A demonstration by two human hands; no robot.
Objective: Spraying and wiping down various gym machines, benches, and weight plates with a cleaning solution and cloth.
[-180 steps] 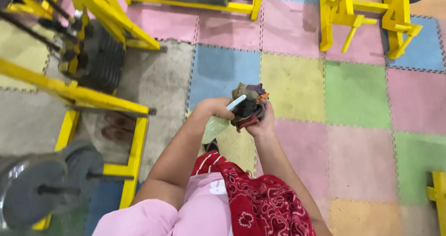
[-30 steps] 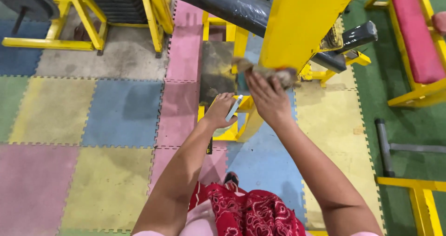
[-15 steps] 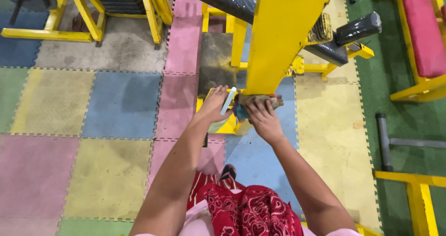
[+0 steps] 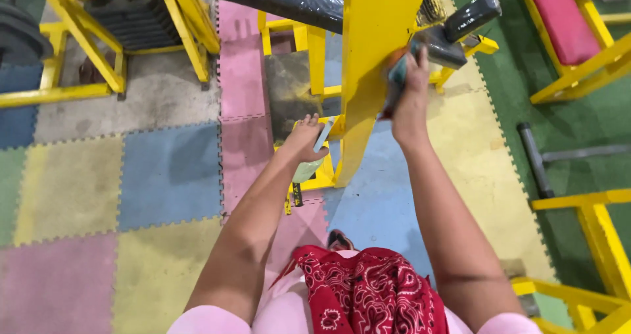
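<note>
My right hand [image 4: 411, 91] presses a bunched multicoloured cloth [image 4: 396, 77] against the right side of a slanted yellow steel beam [image 4: 368, 71] of a gym machine. My left hand [image 4: 303, 140] grips a pale green spray bottle [image 4: 307, 171] with a light blue trigger head [image 4: 323, 135], held just left of the beam's lower end. The bottle's body hangs below my fist. A black padded roller [image 4: 276, 0] crosses behind the top of the beam.
Coloured foam floor tiles [image 4: 171, 169] cover the ground, with green turf [image 4: 591, 130] at the right. A yellow frame with a black weight stack [image 4: 131, 20] stands at the upper left. A red padded bench [image 4: 559, 18] and more yellow frames [image 4: 591, 209] are at the right.
My right hand has slid the cloth up the beam from its lower end to its right side. The left hand with the spray bottle has stayed beside the beam's base.
</note>
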